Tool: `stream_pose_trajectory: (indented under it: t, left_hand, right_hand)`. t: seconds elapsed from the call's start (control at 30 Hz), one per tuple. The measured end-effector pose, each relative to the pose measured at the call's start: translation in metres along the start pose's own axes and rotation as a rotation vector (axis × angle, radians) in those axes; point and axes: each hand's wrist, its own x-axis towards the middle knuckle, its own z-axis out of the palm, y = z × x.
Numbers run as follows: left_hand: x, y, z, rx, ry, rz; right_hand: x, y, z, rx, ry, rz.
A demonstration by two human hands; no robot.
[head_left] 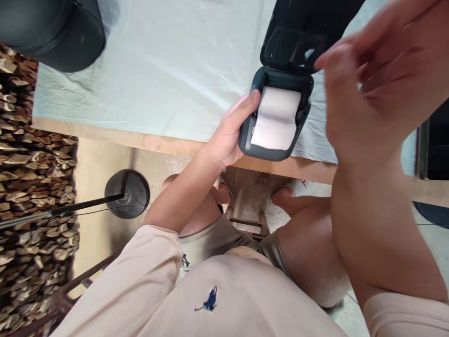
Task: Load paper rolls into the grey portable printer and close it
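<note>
A dark portable printer (245,140) lies tilted near the front edge of the table, its black lid (298,32) swung up and away. Inside it sits a roll of white paper (277,117), with a loose end draped towards the front. My left hand (235,126) grips the printer's left side, thumb on the rim. Above and to the right, my right hand (382,75) is raised beside the lid, partly blurred. Its fingers are bent, with a fingertip close to the lid's lower right edge; whether it touches cannot be made out.
A large black container (59,32) stands on the cloth-covered table (157,61) at the back left. A dark object (437,145) is at the right edge. Below the table are a round stand base (126,194) and stacked firewood (38,201) at left.
</note>
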Motion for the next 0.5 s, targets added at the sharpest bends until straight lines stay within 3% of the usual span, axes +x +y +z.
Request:
stream_pose_trajectory:
  t: [0.07,0.17,0.33,0.43,0.5]
  left_hand:
    - [-0.001,0.0,0.002,0.008,0.016,0.011]
    - [-0.004,0.0,0.007,-0.005,0.031,0.019]
    - [-0.006,0.001,0.017,-0.017,0.149,-0.036]
    - [-0.005,0.002,0.018,-0.076,0.268,-0.105]
    - [-0.005,0.002,0.016,-0.062,0.255,-0.124]
  right_hand:
    - [0.0,-0.005,-0.002,-0.4,-0.099,-0.096]
    - [0.003,-0.013,-0.006,-0.761,-0.317,0.06]
    - [0.006,-0.016,-0.008,-0.938,-0.534,0.205]
    - [0.007,-0.016,-0.004,-0.936,-0.527,0.279]
    - [0.007,-0.018,-0.002,-0.919,-0.48,0.339]
